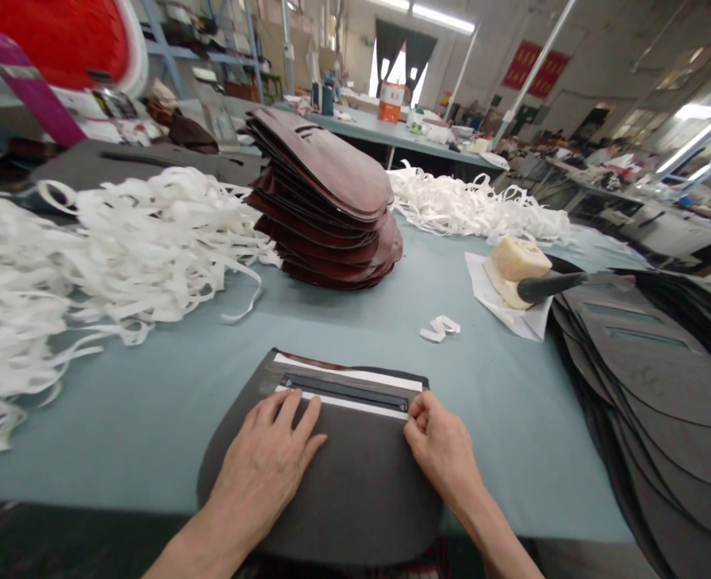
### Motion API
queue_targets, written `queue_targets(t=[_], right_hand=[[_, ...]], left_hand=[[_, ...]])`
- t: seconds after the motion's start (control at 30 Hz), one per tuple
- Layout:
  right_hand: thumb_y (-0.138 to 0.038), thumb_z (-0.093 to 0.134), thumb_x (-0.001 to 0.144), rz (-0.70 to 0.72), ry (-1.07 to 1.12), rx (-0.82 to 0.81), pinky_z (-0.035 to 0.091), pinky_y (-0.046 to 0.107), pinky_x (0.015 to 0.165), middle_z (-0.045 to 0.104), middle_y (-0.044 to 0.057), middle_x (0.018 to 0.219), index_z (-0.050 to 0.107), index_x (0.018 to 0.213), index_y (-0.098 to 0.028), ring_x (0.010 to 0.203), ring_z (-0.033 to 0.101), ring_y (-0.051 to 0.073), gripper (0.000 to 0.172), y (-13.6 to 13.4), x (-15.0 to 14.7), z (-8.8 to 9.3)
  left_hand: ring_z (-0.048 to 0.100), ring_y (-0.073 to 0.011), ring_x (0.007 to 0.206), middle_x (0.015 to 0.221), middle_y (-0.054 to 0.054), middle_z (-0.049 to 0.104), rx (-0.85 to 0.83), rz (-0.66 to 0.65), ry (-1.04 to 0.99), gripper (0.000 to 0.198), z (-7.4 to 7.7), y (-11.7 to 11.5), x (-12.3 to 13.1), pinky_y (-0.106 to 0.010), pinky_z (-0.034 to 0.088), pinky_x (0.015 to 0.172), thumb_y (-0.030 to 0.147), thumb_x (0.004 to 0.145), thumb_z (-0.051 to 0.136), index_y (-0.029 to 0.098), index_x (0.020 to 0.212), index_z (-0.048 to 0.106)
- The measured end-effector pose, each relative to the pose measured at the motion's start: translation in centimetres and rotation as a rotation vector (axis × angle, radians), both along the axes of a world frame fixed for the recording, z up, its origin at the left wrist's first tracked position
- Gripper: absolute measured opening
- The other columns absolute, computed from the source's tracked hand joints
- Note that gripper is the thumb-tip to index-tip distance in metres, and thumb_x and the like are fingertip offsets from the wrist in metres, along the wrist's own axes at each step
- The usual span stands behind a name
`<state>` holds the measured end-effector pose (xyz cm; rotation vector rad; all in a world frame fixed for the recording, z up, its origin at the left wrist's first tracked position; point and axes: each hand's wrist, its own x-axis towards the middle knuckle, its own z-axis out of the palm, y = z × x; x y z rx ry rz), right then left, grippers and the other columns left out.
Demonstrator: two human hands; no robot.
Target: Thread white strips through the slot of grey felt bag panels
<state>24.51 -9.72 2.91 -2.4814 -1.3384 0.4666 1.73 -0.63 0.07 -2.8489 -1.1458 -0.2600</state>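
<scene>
A dark grey rounded panel lies at the table's front edge, with a zippered slot near its top. White strips run along both sides of the slot, an upper strip and a lower strip. My left hand rests flat on the panel, fingers spread, fingertips at the left part of the lower strip. At that strip's right end, my right hand has thumb and fingers pinched together beside the zipper's end. Whatever lies between those fingertips is too small to make out.
Stacked brown leather pieces stand beyond the panel. Heaps of white strips lie left and behind. Small white scraps and a yellowish block with a dark-handled tool are to the right, beside stacked grey panels.
</scene>
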Motion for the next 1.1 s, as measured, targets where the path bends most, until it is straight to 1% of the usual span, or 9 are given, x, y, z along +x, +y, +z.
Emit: queue_targets(t=[0.1,0.2,0.27,0.33,0.47,0.6,0.73,0.87,1.1], right_hand=[[-0.015,0.047,0.083,0.129,-0.02,0.168,0.035,0.025,0.059,0.056,-0.001,0.067,0.054,0.08,-0.022,0.061,0.052,0.014,0.01,0.4,-0.3,-0.2],[-0.015,0.043,0.089,0.409,-0.044,0.383,0.042,0.029,0.071,0.059,0.005,0.084,0.059,0.084,-0.02,0.08,0.055,0.018,0.017,1.6,-2.0,-0.7],[-0.013,0.042,0.091,0.534,-0.036,0.452,0.043,0.031,0.075,0.058,0.006,0.086,0.06,0.085,-0.02,0.085,0.054,0.019,0.02,2.7,-3.4,-1.0],[-0.011,0.043,0.091,0.574,-0.022,0.479,0.044,0.032,0.075,0.058,0.006,0.086,0.06,0.086,-0.019,0.084,0.053,0.019,0.019,3.6,-4.3,-1.2],[-0.013,0.043,0.091,0.532,-0.002,0.529,0.045,0.034,0.076,0.058,0.006,0.087,0.059,0.088,-0.019,0.085,0.053,0.02,0.017,4.2,-3.2,-1.3],[-0.022,0.053,0.086,0.256,-0.078,0.552,0.043,0.043,0.087,0.058,0.009,0.1,0.059,0.101,-0.018,0.097,0.051,0.024,0.016,2.7,1.3,-1.8],[-0.03,0.057,0.084,0.085,-0.021,0.438,0.043,0.044,0.087,0.059,0.011,0.1,0.057,0.108,-0.014,0.097,0.052,0.026,0.029,0.9,5.0,-2.5],[-0.03,0.055,0.086,0.095,-0.004,0.364,0.042,0.041,0.084,0.059,0.008,0.095,0.059,0.11,-0.016,0.092,0.053,0.024,0.029,0.9,5.6,-2.7],[-0.023,0.057,0.086,0.167,-0.017,0.283,0.038,0.038,0.081,0.06,0.006,0.096,0.062,0.105,-0.022,0.095,0.051,0.024,0.02,2.0,5.6,-2.0]], left_hand=[[0.047,-0.0336,0.112,0.121,-0.014,0.054,-0.009,0.004,-0.024,0.039,0.0,-0.1,-0.1,-0.048,0.045,0.091,0.036,0.09,0.048,0.019,0.125,0.055],[0.047,-0.0313,0.113,0.122,-0.013,0.053,-0.036,0.029,-0.058,0.037,0.3,-0.4,-0.2,-0.047,0.044,0.093,0.033,0.091,0.047,0.02,0.126,0.053],[0.046,-0.0288,0.115,0.124,-0.011,0.052,-0.063,0.046,-0.098,0.036,0.5,-0.6,-0.4,-0.046,0.042,0.097,0.03,0.092,0.046,0.02,0.127,0.051],[0.044,-0.0267,0.118,0.127,-0.01,0.051,-0.096,0.042,-0.156,0.037,0.5,-0.7,-0.7,-0.044,0.041,0.1,0.028,0.093,0.046,0.02,0.128,0.049],[0.043,-0.0229,0.119,0.125,-0.008,0.05,-0.152,0.058,-0.334,0.029,0.1,0.0,-2.0,-0.042,0.038,0.103,0.024,0.094,0.044,0.019,0.122,0.051],[0.047,-0.0229,0.114,0.118,-0.008,0.052,-0.141,0.182,-0.505,0.022,-0.1,1.6,-2.9,-0.044,0.038,0.1,0.025,0.093,0.043,0.02,0.112,0.055],[0.05,-0.0239,0.109,0.114,-0.007,0.054,-0.156,0.151,-0.547,0.021,0.0,2.8,-2.4,-0.044,0.04,0.096,0.029,0.092,0.046,0.021,0.109,0.056],[0.051,-0.0238,0.108,0.113,-0.007,0.056,-0.197,0.034,-0.525,0.021,1.0,3.2,0.4,-0.042,0.04,0.094,0.027,0.092,0.046,0.022,0.11,0.055],[0.053,-0.0224,0.102,0.107,-0.005,0.059,-0.346,-0.112,-0.38,0.019,2.9,4.0,8.6,-0.04,0.039,0.09,0.021,0.09,0.05,0.022,0.108,0.054]])
